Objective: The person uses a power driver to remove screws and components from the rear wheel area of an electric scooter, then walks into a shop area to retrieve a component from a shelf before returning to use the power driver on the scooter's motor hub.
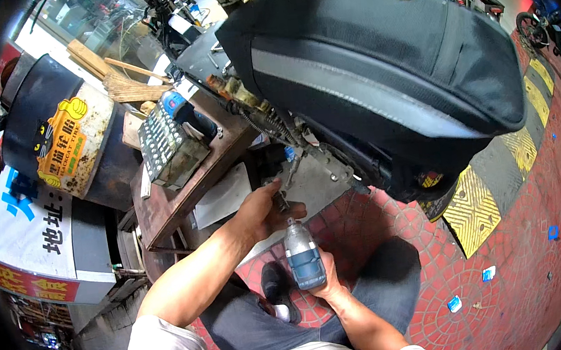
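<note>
My right hand (328, 275) is wrapped round the handle of a cordless impact driver (304, 260) with a grey nose and a blue-grey rear body. The driver's nose points away from me, toward my left hand (260, 212). That hand is curled with thumb and fingers around a small dark metal piece just ahead of the nose; its kind is hard to make out. Beyond both hands is a metal bracket (334, 170) on the underside of a vehicle. A large black padded cover (378, 64) with a grey reflective stripe hangs over the vehicle.
On the left, a wooden bench (187, 191) carries a metal socket tray (171, 148) and a blue power tool (176, 104). A dark drum (87, 133) stands behind it. At right, a yellow-black ramp strip (476, 210) crosses red paving (499, 269) with scraps of litter.
</note>
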The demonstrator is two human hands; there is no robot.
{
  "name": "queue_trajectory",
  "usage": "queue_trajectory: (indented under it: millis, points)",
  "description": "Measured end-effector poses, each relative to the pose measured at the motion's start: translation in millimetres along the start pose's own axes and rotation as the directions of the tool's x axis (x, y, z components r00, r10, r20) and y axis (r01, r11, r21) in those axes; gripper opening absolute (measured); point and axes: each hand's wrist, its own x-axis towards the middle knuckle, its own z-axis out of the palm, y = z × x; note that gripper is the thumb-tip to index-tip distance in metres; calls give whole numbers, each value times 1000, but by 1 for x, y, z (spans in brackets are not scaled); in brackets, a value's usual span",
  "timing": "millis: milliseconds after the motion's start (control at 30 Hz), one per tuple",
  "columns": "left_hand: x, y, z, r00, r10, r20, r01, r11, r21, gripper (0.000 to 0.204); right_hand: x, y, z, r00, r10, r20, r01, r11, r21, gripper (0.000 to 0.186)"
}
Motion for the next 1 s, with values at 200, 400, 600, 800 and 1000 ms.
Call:
queue_trajectory:
  millis: [200,400,600,800,1000]
  points:
    - [8,-16,31,996,-33,85,36,999,-30,35,-1,-8,-14,998,4,-70,-1,999,36,48]
    - [41,-25,40,949,-85,303,111,991,-68,28,-7,-17,-25,987,72,-145,-57,993,101,43]
    - [59,-23,43,784,-118,610,251,958,-137,22,4,-46,-23,961,181,-210,-235,934,-271,36]
    - [54,-21,48,672,-193,715,254,967,23,20,5,-45,17,879,180,-442,-349,874,-337,45]
    - [68,-10,47,691,-272,669,181,962,204,18,10,-24,31,899,261,-351,-312,945,-97,24]
